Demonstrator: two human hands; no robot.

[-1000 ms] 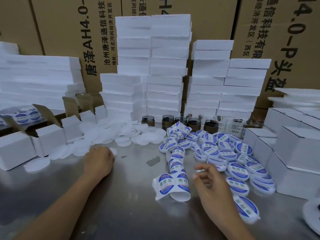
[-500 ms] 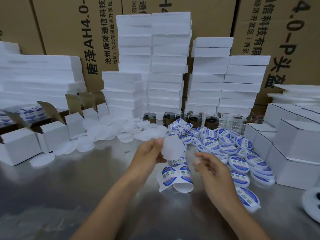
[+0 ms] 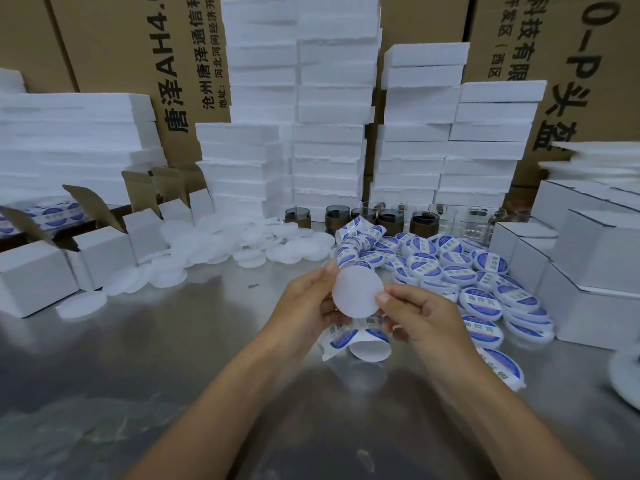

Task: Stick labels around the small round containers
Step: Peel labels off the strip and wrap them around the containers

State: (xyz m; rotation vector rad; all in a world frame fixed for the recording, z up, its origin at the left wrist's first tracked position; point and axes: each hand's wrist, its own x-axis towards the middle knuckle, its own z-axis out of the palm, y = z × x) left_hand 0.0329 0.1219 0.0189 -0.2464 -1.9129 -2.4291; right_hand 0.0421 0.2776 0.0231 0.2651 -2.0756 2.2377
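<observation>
Blank container (image 3: 356, 292) held above label strip (image 3: 341, 341)
The container is pinched at its rim by left hand (image 3: 308, 306) and right hand (image 3: 424, 317); the label strip lies just below it on the counter (image 3: 173, 358).

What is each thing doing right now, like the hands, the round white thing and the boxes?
round container, unlabelled, held above the table.
left hand, gripping the round container.
right hand, pinching its edge.
label strip, curled, lying on the table.
labelled containers, heaped at right.
left boxes, flaps open.
right boxes, closed.
</observation>
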